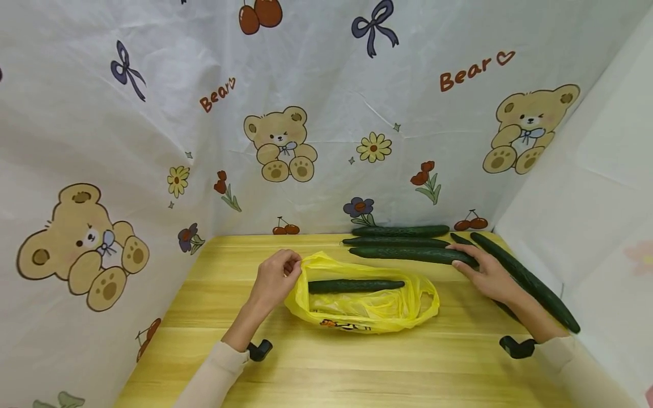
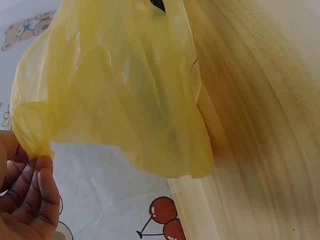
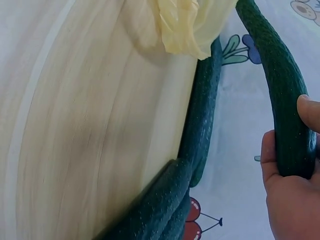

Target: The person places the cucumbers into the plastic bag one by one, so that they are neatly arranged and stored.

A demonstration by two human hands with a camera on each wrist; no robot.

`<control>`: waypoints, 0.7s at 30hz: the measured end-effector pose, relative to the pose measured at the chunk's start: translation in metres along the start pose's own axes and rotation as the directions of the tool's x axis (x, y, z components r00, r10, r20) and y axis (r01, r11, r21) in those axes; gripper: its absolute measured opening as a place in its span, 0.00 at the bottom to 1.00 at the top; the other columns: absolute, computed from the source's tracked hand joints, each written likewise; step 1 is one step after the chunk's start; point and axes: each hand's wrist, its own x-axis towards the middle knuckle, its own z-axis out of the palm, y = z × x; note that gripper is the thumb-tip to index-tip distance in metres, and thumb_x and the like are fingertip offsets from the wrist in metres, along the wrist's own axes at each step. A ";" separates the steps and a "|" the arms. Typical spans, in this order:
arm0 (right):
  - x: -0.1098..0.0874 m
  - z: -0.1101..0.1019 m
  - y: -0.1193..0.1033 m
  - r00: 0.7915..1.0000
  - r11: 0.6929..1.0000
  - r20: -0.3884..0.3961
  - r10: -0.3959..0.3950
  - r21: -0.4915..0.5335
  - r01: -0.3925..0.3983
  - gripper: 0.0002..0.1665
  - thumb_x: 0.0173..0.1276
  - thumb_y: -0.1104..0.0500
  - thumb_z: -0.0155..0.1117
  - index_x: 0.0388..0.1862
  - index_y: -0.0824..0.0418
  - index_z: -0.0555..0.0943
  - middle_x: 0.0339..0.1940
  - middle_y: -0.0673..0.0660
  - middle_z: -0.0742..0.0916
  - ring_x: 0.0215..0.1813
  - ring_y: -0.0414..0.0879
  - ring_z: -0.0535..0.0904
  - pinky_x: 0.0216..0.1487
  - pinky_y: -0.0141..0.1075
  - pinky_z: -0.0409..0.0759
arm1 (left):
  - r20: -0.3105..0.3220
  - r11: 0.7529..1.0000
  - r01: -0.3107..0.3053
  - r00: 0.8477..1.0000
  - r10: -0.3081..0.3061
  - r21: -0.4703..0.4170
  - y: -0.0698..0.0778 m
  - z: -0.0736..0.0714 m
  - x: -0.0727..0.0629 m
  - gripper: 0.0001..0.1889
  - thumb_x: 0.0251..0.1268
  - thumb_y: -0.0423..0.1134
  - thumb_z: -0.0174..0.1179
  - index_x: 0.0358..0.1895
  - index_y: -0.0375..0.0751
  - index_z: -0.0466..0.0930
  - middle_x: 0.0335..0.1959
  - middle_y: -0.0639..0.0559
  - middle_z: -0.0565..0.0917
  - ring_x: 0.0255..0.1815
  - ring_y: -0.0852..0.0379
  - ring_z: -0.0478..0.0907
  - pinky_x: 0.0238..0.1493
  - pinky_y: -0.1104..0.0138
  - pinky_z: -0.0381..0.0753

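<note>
A yellow plastic bag [image 1: 326, 317] lies on the table with its mouth spread, and one cucumber [image 1: 357, 286] shows inside it. My left hand [image 1: 274, 280] pinches the bag's rim at the left end. In the left wrist view, thumb and fingers of that left hand [image 2: 30, 195] hold a gathered corner of the bag [image 2: 110, 90]. My right hand [image 1: 484, 275] grips the right end of another cucumber [image 1: 403, 254], behind and right of the bag. The right wrist view shows this cucumber [image 3: 277, 65] raised above the others, its end in the palm.
Two cucumbers [image 1: 400, 231] lie along the table's back edge. More cucumbers [image 1: 530, 283] lie slantwise at the right edge, partly under my right forearm. A white printed cloth [image 1: 326, 204] hangs behind and beside the wooden table [image 1: 326, 374].
</note>
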 end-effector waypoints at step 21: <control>-0.034 -0.031 0.003 0.998 0.989 -0.011 -0.059 0.138 0.060 0.25 0.84 0.61 0.60 0.76 0.61 0.76 0.67 0.29 0.77 0.44 0.30 0.78 0.43 0.22 0.74 | 0.004 1.000 -0.001 1.000 0.001 0.003 -0.002 0.001 0.003 0.03 0.74 0.34 0.65 0.42 0.45 0.88 0.33 0.56 0.85 0.30 0.67 0.79 0.34 0.72 0.83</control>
